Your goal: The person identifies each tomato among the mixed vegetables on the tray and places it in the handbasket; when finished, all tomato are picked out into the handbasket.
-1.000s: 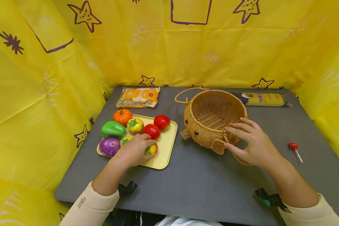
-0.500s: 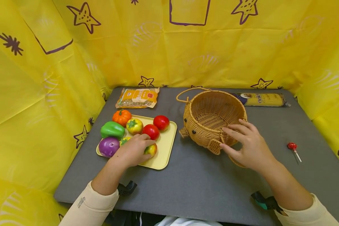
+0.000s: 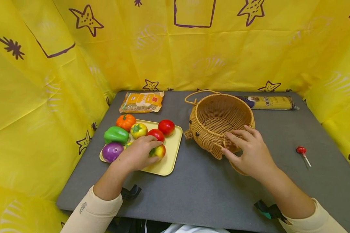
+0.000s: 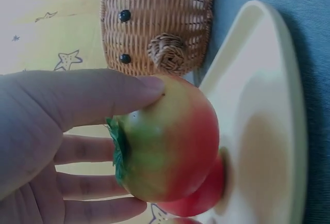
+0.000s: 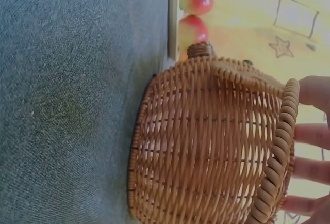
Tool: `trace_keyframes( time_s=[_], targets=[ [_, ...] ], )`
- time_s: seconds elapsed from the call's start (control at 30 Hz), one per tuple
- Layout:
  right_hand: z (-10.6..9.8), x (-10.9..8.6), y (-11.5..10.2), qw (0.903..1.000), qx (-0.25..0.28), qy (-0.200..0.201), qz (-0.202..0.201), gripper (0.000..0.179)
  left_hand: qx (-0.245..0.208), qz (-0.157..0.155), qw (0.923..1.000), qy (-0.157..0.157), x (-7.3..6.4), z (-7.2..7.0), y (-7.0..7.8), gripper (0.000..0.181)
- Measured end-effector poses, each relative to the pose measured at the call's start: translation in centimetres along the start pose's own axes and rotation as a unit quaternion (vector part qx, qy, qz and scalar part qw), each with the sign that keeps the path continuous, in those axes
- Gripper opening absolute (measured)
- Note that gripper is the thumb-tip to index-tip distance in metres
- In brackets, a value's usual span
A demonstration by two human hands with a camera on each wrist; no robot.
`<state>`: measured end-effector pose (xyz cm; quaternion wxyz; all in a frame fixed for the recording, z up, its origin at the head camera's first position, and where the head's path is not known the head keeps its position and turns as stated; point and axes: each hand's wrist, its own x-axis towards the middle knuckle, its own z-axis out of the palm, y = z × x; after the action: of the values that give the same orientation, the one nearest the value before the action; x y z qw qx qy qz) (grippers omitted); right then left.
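My left hand (image 3: 138, 152) pinches a yellow-and-red tomato (image 4: 172, 141) with a green leafy top, thumb on one side and fingers on the other. In the left wrist view the tomato appears just above the cream tray (image 3: 170, 155). My right hand (image 3: 252, 152) grips the near right rim of a wicker basket (image 3: 205, 142), its fingers over the edge and its thumb by the woven ear. The basket has bead eyes and a snout facing left. Its handle (image 5: 276, 157) hangs down near the hand in the right wrist view.
On the tray are an orange pumpkin (image 3: 125, 122), a green pepper (image 3: 116, 135), a purple eggplant-like piece (image 3: 112, 152), another yellow tomato (image 3: 138, 130) and red tomatoes (image 3: 166, 127). Behind lie an orange food bag (image 3: 141, 102) and a yellow packet (image 3: 272, 103); a lollipop (image 3: 301, 151) lies right.
The basket has turned and shifted slightly left along with my right hand. My left hand has moved the yellow-and-red tomato a little right and up in the head view.
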<state>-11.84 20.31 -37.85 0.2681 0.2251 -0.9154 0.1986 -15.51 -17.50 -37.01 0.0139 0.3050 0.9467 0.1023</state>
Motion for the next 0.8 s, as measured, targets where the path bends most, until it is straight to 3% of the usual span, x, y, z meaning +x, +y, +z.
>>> trace_keyframes(
  time_s=[0.27, 0.8],
  targets=[
    [-0.1, 0.1, -0.3, 0.9999, -0.004, -0.015, 0.004, 0.049, -0.026, 0.021, 0.9989, 0.033, 1.4, -1.2, 0.4, 0.049],
    [-0.3, 0.3, -0.1, 0.9994, -0.008, -0.034, 0.001, 0.05, -0.056, 0.054, 0.9956, 0.052, 5.5, -3.9, 2.2, 0.052]
  ],
)
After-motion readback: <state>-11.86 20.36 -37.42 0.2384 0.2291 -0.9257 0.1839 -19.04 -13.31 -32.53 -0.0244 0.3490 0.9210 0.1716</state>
